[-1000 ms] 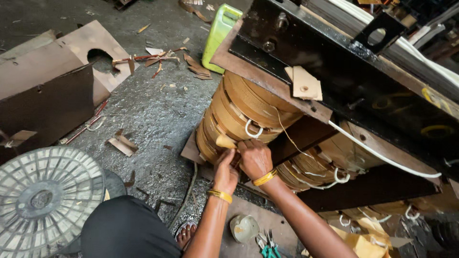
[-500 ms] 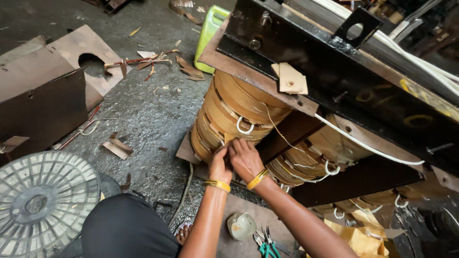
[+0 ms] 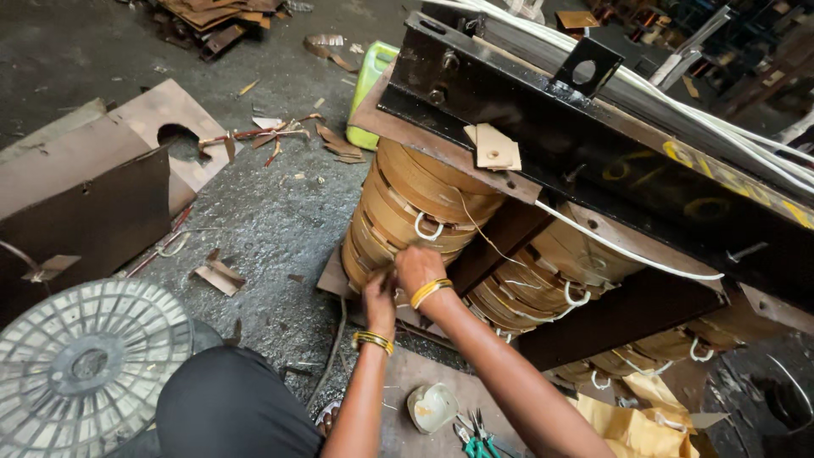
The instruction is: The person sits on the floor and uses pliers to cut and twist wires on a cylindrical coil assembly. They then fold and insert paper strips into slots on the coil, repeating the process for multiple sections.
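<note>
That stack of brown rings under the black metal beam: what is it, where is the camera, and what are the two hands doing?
The camera sits on the person's head and looks down, so you see their own two arms reaching forward. The brown rings are paper-wrapped coils of what looks like a large transformer, lying beside two more coils under a heavy black steel frame. White cord loops tie the wrapping. The left hand and the right hand, both wearing yellow bangles, press against the lower side of the nearest coil; whatever they pinch is too small to tell. On the grey floor lie cardboard scraps, a green canister, a round grey grille, a small cup and pliers.
</note>
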